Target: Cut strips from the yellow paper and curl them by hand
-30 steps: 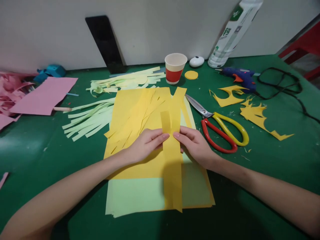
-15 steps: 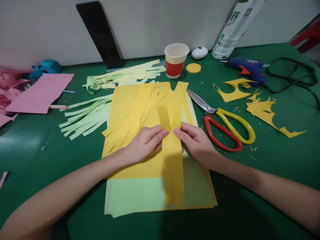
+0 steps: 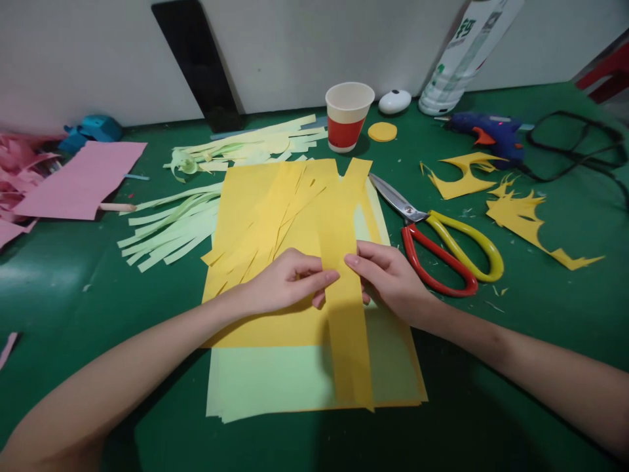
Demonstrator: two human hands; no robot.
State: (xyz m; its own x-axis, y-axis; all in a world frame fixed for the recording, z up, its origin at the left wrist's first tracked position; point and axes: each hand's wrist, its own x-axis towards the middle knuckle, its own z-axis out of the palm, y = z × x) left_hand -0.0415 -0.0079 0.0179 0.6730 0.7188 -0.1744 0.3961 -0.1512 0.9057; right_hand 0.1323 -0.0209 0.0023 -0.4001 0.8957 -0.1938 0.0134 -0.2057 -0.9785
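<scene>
A long yellow paper strip [image 3: 346, 328] is held upright between both hands, over the stack of paper. My left hand [image 3: 292, 282] pinches its left edge, thumb on the front. On the right edge, my right hand [image 3: 386, 278] grips the strip with thumb in front and fingers behind. Beneath lies a yellow sheet [image 3: 275, 321] scattered with thin cut yellow strips [image 3: 280, 213]. Pale green sheets [image 3: 265, 380] show below it. Scissors [image 3: 432, 242] with one red and one yellow handle lie right of the stack, blades toward its upper corner.
A paper cup [image 3: 346, 124], yellow paper discs [image 3: 382, 132] and a white oval object [image 3: 394, 101] stand behind the stack. A blue glue gun [image 3: 491, 134] and yellow scraps [image 3: 528, 223] lie right. Green fringed paper [image 3: 181, 226] and pink paper [image 3: 88, 180] lie left.
The strip's upper part, which was split or folded apart at the hands, now lies flat as one band. My left thumb has slid slightly right and down; the strip's lower end has swung right.
</scene>
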